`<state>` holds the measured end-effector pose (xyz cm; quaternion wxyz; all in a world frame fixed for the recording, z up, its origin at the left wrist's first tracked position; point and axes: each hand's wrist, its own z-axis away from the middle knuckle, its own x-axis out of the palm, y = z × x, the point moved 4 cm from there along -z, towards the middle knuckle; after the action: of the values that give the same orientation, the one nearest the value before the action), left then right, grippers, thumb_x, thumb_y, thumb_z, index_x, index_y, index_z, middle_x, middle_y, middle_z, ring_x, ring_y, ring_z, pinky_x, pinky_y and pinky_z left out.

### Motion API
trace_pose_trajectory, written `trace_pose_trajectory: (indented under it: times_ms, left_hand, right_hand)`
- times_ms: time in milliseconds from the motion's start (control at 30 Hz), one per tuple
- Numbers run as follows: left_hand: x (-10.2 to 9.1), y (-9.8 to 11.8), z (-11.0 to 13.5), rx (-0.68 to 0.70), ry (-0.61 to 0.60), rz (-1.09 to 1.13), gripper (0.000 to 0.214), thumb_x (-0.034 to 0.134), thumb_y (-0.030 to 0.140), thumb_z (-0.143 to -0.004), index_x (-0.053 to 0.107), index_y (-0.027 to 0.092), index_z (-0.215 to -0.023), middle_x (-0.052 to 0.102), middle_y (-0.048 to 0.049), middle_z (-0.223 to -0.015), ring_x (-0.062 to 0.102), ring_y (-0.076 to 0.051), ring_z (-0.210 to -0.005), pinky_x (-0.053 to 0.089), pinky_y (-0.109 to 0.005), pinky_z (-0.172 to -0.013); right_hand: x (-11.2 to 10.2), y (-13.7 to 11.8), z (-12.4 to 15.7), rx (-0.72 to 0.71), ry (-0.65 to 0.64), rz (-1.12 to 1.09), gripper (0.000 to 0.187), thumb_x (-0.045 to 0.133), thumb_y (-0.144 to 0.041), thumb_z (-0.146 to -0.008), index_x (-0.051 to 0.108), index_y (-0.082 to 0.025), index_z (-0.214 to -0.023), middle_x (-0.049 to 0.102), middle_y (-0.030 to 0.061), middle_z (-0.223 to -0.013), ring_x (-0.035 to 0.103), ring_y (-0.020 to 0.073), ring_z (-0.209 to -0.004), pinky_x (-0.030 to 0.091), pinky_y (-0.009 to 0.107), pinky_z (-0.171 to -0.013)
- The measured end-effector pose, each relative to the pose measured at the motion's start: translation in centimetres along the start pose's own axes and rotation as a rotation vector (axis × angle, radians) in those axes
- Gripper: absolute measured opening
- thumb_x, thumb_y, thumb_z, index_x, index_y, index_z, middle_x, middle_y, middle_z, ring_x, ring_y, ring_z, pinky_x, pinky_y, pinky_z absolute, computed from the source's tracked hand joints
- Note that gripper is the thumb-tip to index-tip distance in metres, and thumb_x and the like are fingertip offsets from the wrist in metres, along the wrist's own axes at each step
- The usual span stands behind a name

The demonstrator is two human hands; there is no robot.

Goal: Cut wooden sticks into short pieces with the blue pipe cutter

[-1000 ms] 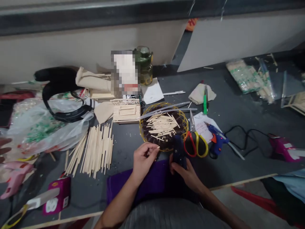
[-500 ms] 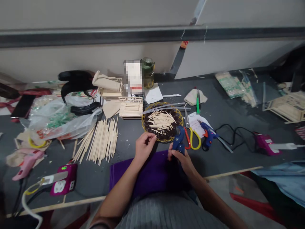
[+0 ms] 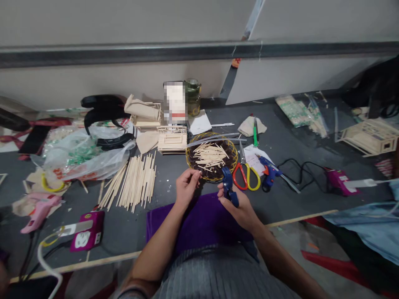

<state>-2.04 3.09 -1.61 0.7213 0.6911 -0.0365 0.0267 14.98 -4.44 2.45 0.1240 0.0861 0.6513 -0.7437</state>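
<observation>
My right hand point(image 3: 237, 206) is wrapped round the handles of a blue cutter point(image 3: 227, 185), its head pointing up at the rim of a yellow wire basket point(image 3: 190, 148) full of short wooden sticks point(image 3: 211, 155). My left hand point(image 3: 186, 187) is pinched on a thin stick piece, held just left of the cutter by the basket's near edge. Both hands hover over a purple cloth point(image 3: 199, 224) at the table's front.
A pile of long wooden sticks point(image 3: 134, 181) lies to the left, red-and-yellow scissors point(image 3: 245, 176) and a blue glue gun point(image 3: 268, 171) to the right. A small stick model point(image 3: 172, 139) stands behind the basket. Plastic bags point(image 3: 84, 158), a pink glue gun point(image 3: 39, 210) and a magenta socket point(image 3: 87, 235) fill the left.
The view has tilted up and pulled back. My right hand has drawn the blue cutter left, closer to my left hand, which has stayed pinched by the basket's rim.
</observation>
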Motion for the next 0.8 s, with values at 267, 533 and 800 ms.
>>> trace_pose_trajectory:
  times_ms: [267,533,800]
  left_hand:
    - [0.1,0.2,0.3,0.019,-0.021,0.024,0.032,0.067,0.047,-0.081,0.069,0.015,-0.079,0.061,-0.0004,-0.068,0.050,-0.007,-0.049,0.043,-0.019,-0.046]
    - [0.3,0.6,0.4,0.035,-0.044,0.028,0.027,0.069,0.041,-0.080,0.070,0.014,-0.081,0.063,-0.0021,-0.074,0.052,-0.007,-0.051,0.045,-0.019,-0.046]
    - [0.2,0.8,0.3,0.062,-0.022,0.029,0.024,0.074,0.038,-0.075,0.068,0.015,-0.077,0.061,-0.0001,-0.070,0.051,-0.006,-0.050,0.043,-0.017,-0.045]
  right_hand:
    - [0.5,1.1,-0.4,-0.175,0.219,0.520,0.035,0.052,-0.025,-0.079,0.056,-0.016,-0.112,0.067,0.0127,-0.102,0.064,0.0270,-0.095,0.051,0.040,-0.087]
    - [1.5,1.7,-0.5,-0.264,0.250,0.670,0.043,0.054,-0.021,-0.074,0.056,-0.012,-0.116,0.067,0.0176,-0.104,0.063,0.0325,-0.098,0.050,0.046,-0.089]
    - [0.1,1.8,-0.9,0.156,0.178,0.033,0.027,0.056,-0.039,-0.079,0.059,-0.019,-0.096,0.062,0.0012,-0.073,0.060,0.0185,-0.065,0.051,0.033,-0.069]
